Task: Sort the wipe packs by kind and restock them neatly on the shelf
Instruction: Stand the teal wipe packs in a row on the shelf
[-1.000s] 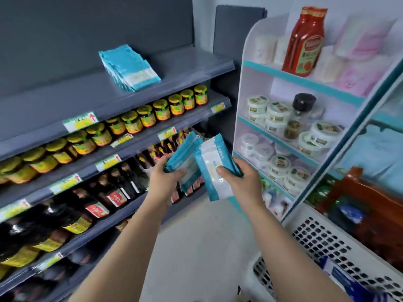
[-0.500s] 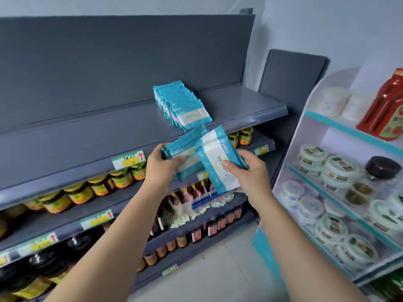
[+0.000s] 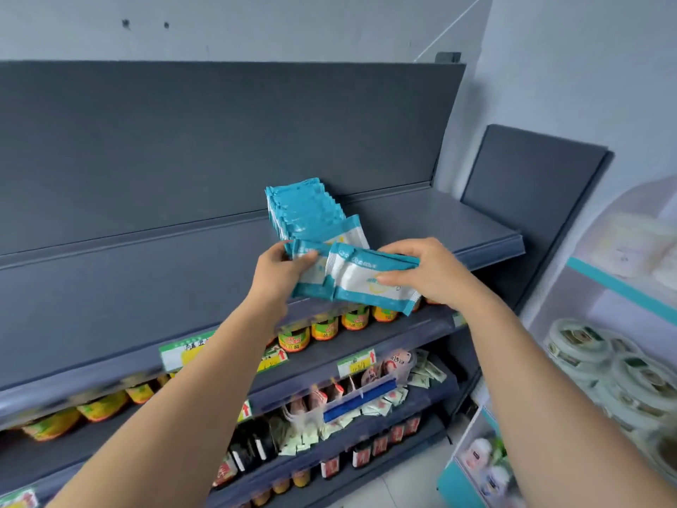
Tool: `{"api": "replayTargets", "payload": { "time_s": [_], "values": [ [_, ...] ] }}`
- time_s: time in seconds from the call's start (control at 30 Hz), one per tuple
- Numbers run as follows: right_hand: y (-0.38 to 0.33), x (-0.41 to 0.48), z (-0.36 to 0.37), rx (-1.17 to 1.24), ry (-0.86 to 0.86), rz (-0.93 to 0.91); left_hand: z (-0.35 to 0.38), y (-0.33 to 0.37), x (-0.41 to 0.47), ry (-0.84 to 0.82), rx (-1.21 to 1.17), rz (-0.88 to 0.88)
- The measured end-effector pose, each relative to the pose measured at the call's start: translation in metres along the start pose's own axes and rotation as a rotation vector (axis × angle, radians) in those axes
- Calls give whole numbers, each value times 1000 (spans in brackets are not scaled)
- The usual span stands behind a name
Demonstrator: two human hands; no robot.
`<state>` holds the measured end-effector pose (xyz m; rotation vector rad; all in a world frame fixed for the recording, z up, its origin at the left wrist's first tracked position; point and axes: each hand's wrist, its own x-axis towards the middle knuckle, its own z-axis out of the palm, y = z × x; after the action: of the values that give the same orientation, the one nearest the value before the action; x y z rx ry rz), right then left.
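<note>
A row of several teal-and-white wipe packs (image 3: 306, 210) stands leaning on the grey top shelf (image 3: 432, 221). Just in front of that row I hold more packs of the same kind. My left hand (image 3: 282, 273) grips a teal-and-white pack (image 3: 309, 275) by its left end. My right hand (image 3: 430, 271) holds another wipe pack (image 3: 370, 278) by its right side, thumb on its face. The two held packs overlap at the shelf's front edge.
Jars with yellow lids (image 3: 324, 328) fill the shelf below, with dark bottles and sachets (image 3: 366, 401) lower down. Price tags (image 3: 185, 352) line the shelf fronts. A white side rack (image 3: 619, 287) with round tubs (image 3: 579, 346) stands to the right.
Both hands rose with the wipe packs from waist height up to the top shelf, reaching the stacked row. The packs turned from upright to lying nearly flat.
</note>
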<state>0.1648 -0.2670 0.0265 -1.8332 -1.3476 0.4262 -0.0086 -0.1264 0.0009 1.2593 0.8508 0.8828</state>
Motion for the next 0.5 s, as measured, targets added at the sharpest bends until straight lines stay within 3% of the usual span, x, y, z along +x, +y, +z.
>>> {"api": "replayTargets", "payload": {
  "time_s": [0.33, 0.5],
  "values": [
    [-7, 63, 6, -231, -161, -9, 19, -15, 55, 63, 44, -81],
    [1, 83, 18, -254, -128, -20, 13, -24, 60, 87, 22, -156]
  ]
}}
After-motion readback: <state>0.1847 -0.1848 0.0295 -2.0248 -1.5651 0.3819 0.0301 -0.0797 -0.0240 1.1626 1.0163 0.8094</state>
